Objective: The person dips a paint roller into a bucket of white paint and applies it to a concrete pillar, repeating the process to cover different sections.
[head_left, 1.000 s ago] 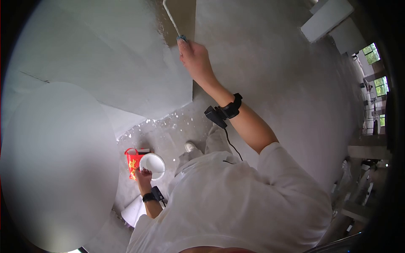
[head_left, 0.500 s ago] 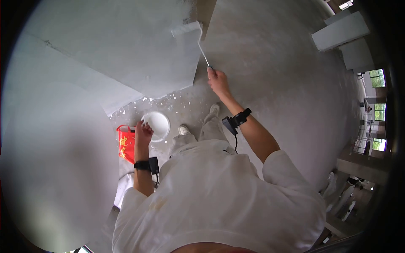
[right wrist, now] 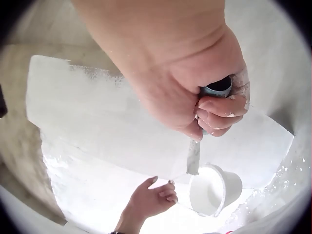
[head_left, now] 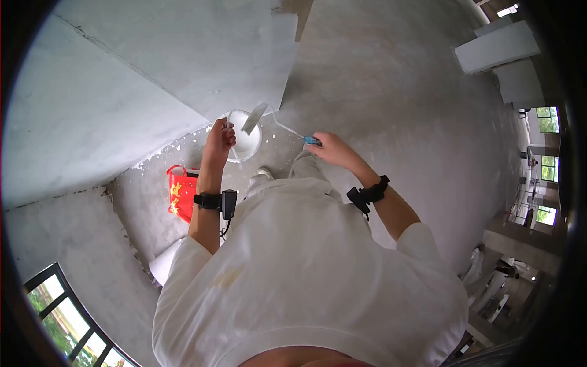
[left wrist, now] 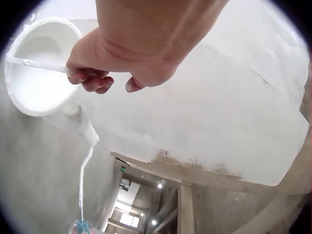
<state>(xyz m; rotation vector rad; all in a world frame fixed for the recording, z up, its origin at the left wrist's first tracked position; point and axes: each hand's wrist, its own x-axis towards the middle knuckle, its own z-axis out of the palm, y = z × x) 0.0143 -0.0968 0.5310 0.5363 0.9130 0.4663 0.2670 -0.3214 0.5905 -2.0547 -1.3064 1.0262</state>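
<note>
In the head view my right hand (head_left: 336, 150) grips the blue handle (head_left: 312, 140) of a paint roller. Its thin bent frame reaches left, and the paint-coated roller sleeve (head_left: 254, 118) overlaps the far side of a white bucket (head_left: 260, 136). My left hand (head_left: 219, 144) is beside that bucket. Seen from the left wrist, its curled fingers hold the bucket's white bail handle (left wrist: 44, 65), which stretches across the mouth over white paint (left wrist: 36, 90). The right wrist view shows paint specks on the right fingers (right wrist: 222, 106) and the tilted bucket (right wrist: 235, 187) below the sleeve.
A freshly coated white wall (head_left: 208, 55) stands ahead, with a bare brown strip (head_left: 301, 18) near its edge. On the paint-spattered floor (head_left: 147, 183) sits a red bag (head_left: 182, 196) at the left. A window (head_left: 73, 318) lies lower left.
The roller has left the wall and come down to the bucket as the right hand dropped nearer the body. The left hand and bucket have moved forward, closer to the wall; the head view has shifted.
</note>
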